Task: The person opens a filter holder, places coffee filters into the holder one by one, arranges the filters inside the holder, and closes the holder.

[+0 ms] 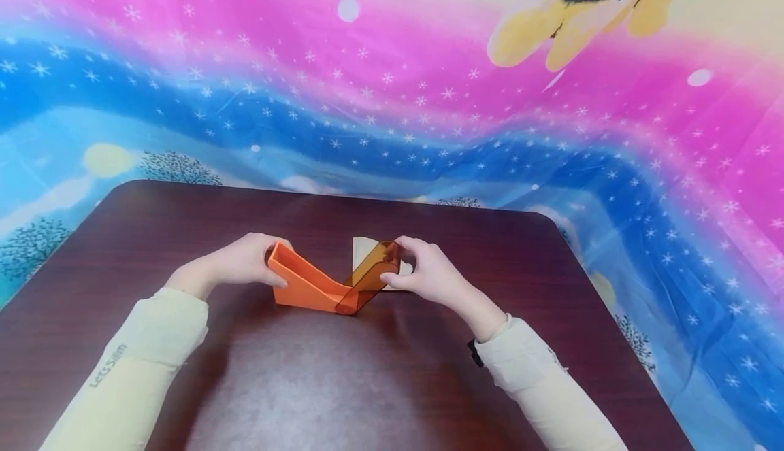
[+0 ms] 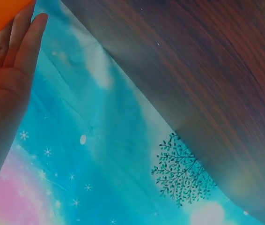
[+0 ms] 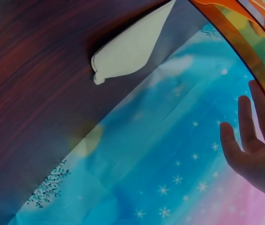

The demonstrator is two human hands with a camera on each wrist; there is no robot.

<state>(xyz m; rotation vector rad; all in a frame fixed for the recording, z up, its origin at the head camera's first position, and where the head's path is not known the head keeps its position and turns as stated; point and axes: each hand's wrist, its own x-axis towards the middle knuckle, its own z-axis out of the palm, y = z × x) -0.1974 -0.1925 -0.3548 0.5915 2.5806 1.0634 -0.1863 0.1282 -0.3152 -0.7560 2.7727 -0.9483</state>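
Holding an orange box [image 1: 301,294] by its 10 o'clock end, the left hand [image 1: 245,260] has its fingers closed on it, thumb on the near wall. The right hand [image 1: 431,271], at the box's 2 o'clock, pinches the raised end of an amber lid [image 1: 373,271] between thumb and fingers. With the person at 6 o'clock, the box sits around the middle of the counter [image 1: 294,376]; whether its base fully touches down is hard to tell.

The step in hand looks like handling the lid while bracing the box: the lid slants up toward 1 o'clock from the box's 4 o'clock corner, where the two overlap and seem jointed. A next move would call for a firm left grip and a gentle right one, following the lid's arc so as not to strain that corner.

The box appears to be smooth, opaque plastic, a trough with a tall end and sloping walls that drop to a low lip. The lid is see-through and glossy, long and narrow with a rounded end. Behind it, at 2 o'clock, lies a flat pale piece [image 3: 128,51], matte, its material unclear. The counter is dark, red-brown and streaked with grain, shining toward 6 o'clock; a softly creased, snowflake-printed cloth [image 1: 294,84] hangs beyond at 12.
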